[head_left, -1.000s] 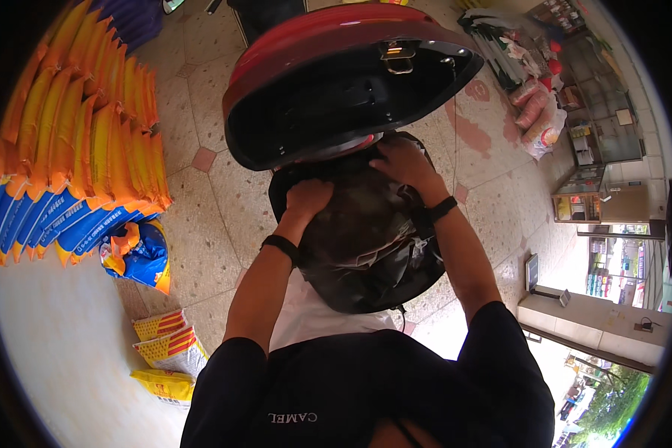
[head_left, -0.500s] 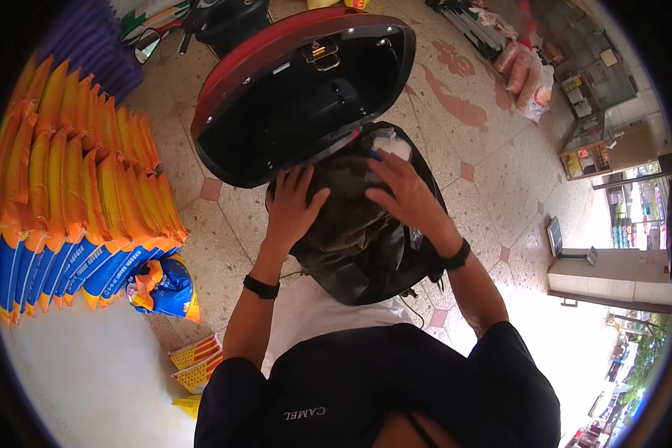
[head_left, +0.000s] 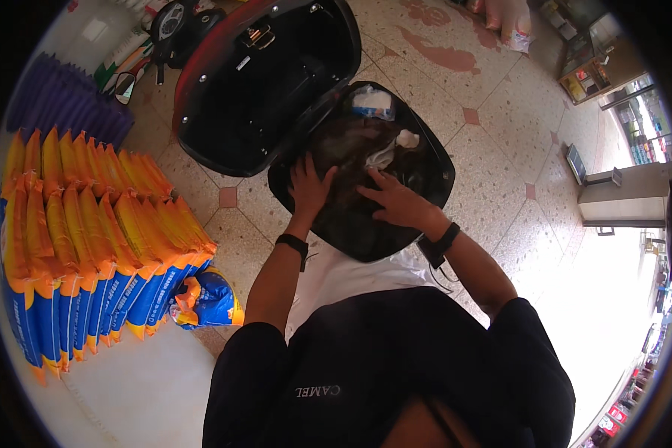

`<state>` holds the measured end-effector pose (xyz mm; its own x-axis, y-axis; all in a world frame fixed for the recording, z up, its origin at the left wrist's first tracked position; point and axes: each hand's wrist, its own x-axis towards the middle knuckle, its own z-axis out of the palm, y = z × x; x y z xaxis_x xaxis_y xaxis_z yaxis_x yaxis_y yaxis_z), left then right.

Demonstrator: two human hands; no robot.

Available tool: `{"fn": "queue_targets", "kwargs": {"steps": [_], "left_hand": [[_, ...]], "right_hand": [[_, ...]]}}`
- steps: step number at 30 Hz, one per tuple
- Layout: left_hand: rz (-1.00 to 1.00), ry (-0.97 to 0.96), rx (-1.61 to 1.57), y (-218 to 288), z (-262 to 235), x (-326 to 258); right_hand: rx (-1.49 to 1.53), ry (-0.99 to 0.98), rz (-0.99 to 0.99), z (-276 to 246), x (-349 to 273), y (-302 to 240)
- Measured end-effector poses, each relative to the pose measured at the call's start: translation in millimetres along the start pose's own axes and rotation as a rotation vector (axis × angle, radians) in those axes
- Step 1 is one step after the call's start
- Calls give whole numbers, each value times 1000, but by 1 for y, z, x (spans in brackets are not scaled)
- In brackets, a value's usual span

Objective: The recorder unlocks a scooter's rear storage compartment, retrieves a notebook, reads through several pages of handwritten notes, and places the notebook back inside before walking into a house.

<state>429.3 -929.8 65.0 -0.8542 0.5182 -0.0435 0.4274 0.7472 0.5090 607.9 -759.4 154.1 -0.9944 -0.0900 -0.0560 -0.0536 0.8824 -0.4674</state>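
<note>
A black motorcycle top box stands in front of me, its red-rimmed lid tipped up to the left. Dark brownish cloth lies inside. My left hand rests on it by the hinge side, fingers outstretched. My right hand reaches in from the right with fingers apart, the fingertips just below a crumpled white piece. A smaller white wad sits beside that. At the far end of the box is a clear-and-blue plastic pack with white contents. Shadow hides the box's near part.
Stacked orange-and-blue sacks stand at the left, with purple sacks behind. One crumpled blue sack lies nearer the box. Handlebars with a gauge and a mirror are beyond the lid. Glass cabinets line the far right.
The view has shifted, so the box appears higher. The dark cloth and black sheet that bulged up now lie lower inside. White pieces have come into sight near my right hand.
</note>
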Motion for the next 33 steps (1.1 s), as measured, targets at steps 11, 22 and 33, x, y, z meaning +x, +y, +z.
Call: {"fn": "queue_targets", "kwargs": {"steps": [11,22,33], "left_hand": [[366,311,-513,40,-164,-66],[526,527,137,106,-321,-12],[701,450,184,153,-284,-62]], "right_hand": [[-349,155,-236,2,-25,-111],[34,-331,-176,62,16,-60],[274,910,196,-73,-98,8]]}}
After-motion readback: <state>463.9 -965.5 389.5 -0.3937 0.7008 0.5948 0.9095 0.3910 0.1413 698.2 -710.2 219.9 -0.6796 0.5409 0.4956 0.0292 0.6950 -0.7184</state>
